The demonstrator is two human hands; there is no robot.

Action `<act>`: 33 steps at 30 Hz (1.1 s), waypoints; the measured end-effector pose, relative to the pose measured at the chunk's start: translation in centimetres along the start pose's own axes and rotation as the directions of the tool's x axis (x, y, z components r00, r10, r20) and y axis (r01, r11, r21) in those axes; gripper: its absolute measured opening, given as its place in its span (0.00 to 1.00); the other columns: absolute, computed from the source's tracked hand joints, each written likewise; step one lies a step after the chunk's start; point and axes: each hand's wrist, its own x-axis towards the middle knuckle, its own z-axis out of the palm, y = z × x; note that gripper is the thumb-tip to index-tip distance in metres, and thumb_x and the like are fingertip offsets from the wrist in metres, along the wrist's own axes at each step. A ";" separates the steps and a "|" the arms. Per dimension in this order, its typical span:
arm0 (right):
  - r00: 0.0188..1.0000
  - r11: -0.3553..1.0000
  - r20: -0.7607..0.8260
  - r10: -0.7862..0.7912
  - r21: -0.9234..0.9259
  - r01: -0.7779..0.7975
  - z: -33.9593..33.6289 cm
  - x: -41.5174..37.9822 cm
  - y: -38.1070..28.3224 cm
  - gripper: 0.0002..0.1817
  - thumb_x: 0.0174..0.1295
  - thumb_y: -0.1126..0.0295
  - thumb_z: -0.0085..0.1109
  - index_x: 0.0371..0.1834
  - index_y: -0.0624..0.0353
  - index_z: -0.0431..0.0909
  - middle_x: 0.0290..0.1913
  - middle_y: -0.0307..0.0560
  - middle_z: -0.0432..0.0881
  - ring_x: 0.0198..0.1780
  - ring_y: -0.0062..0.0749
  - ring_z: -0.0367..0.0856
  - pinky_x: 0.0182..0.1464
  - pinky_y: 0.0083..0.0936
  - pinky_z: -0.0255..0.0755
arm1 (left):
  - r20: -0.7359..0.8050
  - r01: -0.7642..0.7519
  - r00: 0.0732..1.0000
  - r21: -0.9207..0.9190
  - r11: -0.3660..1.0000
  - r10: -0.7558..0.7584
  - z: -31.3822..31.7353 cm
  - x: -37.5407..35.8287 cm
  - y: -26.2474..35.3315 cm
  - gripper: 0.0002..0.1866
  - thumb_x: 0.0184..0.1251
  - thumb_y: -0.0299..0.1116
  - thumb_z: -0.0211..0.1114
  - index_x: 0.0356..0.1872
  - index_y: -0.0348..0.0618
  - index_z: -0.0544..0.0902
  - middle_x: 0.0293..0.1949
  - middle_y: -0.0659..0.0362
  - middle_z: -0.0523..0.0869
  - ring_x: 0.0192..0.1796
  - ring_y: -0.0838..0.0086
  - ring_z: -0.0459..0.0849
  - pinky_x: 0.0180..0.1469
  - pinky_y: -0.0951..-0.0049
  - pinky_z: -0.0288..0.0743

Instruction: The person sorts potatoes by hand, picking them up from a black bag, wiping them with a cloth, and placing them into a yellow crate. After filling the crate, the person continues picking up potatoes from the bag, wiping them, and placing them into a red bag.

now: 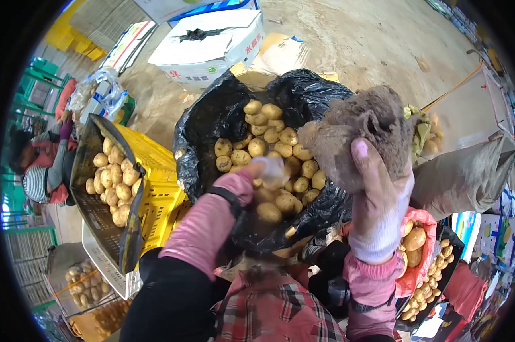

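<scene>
My right hand (380, 214), in a pale dirty glove, is raised at the right with its thumb pressed on a bunched, grey-brown dirty cloth (348, 134). Lower and further left, my left hand (272, 170) is over the potatoes (257, 147). Motion smears its fingers, so whether it holds a potato cannot be made out. The yellow-brown potatoes lie heaped inside a container lined with a black plastic bag (203, 128), whose edges are folded outward.
To the left, a yellow crate (160, 188) stands beside a dark-lined container of potatoes (112, 182). A red bag (422, 228) and a black tray (434, 279) hold potatoes at the lower right. Behind stands a white carton (212, 43). Another person (46, 165) is at far left.
</scene>
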 end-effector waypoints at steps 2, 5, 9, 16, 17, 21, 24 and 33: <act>0.998 0.999 0.047 -0.047 -0.024 0.048 0.3 -0.1 -0.3 0.21 0.67 0.71 0.60 0.60 0.70 0.73 0.53 0.48 0.82 0.52 0.28 0.82 0.54 0.25 0.77 | 0.007 -0.136 0.990 -0.279 0.951 0.143 -4.2 -3.1 2.0 0.18 0.58 0.46 0.72 0.30 0.38 0.83 0.26 0.57 0.87 0.28 0.74 0.85 0.28 0.73 0.78; 0.994 0.955 0.108 -0.009 0.297 -0.023 1.3 -0.3 0.4 0.20 0.68 0.72 0.58 0.61 0.69 0.73 0.54 0.50 0.82 0.54 0.31 0.82 0.55 0.27 0.78 | -0.142 -0.344 0.938 -0.466 0.815 0.315 -9.8 -14.4 6.4 0.26 0.59 0.34 0.74 0.56 0.37 0.74 0.45 0.59 0.84 0.45 0.79 0.83 0.46 0.77 0.81; 0.975 0.962 0.216 -0.046 0.272 -0.014 3.1 -0.7 1.5 0.24 0.69 0.69 0.55 0.67 0.66 0.67 0.55 0.52 0.81 0.56 0.37 0.82 0.58 0.30 0.79 | -0.345 -0.523 0.801 -0.802 0.290 0.489 -10.0 -26.3 7.9 0.37 0.57 0.43 0.77 0.64 0.39 0.69 0.51 0.58 0.81 0.53 0.74 0.83 0.57 0.72 0.78; 0.811 0.942 0.510 -0.286 0.303 0.141 10.0 -3.9 3.4 0.35 0.59 0.73 0.64 0.71 0.63 0.64 0.69 0.51 0.70 0.71 0.36 0.67 0.71 0.34 0.64 | -0.565 -0.578 0.763 -0.814 -0.061 0.314 -6.2 -29.6 4.5 0.29 0.75 0.59 0.51 0.63 0.46 0.73 0.57 0.61 0.80 0.60 0.72 0.79 0.57 0.67 0.77; 0.737 0.898 0.549 -0.394 0.058 0.436 10.6 -4.5 3.3 0.32 0.57 0.75 0.64 0.68 0.64 0.68 0.70 0.51 0.70 0.72 0.35 0.66 0.70 0.33 0.65 | -0.640 -0.668 0.724 -0.743 0.030 0.257 -5.4 -28.9 4.7 0.29 0.76 0.58 0.51 0.65 0.47 0.72 0.59 0.61 0.80 0.60 0.73 0.78 0.53 0.66 0.80; 0.809 0.961 0.525 -0.264 0.076 0.264 12.0 -3.9 5.6 0.21 0.61 0.80 0.59 0.60 0.67 0.75 0.62 0.50 0.79 0.65 0.32 0.74 0.65 0.29 0.69 | -0.794 -0.874 0.419 -0.222 0.432 0.440 -4.7 -25.2 2.5 0.29 0.78 0.57 0.49 0.71 0.53 0.67 0.63 0.65 0.76 0.62 0.74 0.77 0.44 0.69 0.84; 0.876 0.948 0.476 -0.075 0.305 -0.085 12.4 -1.7 5.0 0.18 0.69 0.80 0.51 0.61 0.68 0.75 0.56 0.49 0.83 0.58 0.30 0.80 0.62 0.26 0.72 | -0.661 -0.767 0.630 -0.451 0.456 0.407 -5.4 -26.8 3.6 0.33 0.73 0.57 0.57 0.72 0.53 0.64 0.62 0.63 0.74 0.60 0.75 0.77 0.46 0.72 0.83; 0.721 0.970 0.650 -0.240 0.132 0.204 11.0 -2.4 2.9 0.29 0.57 0.71 0.65 0.64 0.64 0.74 0.65 0.56 0.76 0.65 0.41 0.75 0.71 0.35 0.63 | -0.741 -0.722 0.523 -0.123 0.681 0.421 -5.2 -27.6 4.1 0.34 0.57 0.31 0.71 0.65 0.37 0.70 0.59 0.55 0.79 0.59 0.66 0.78 0.63 0.67 0.72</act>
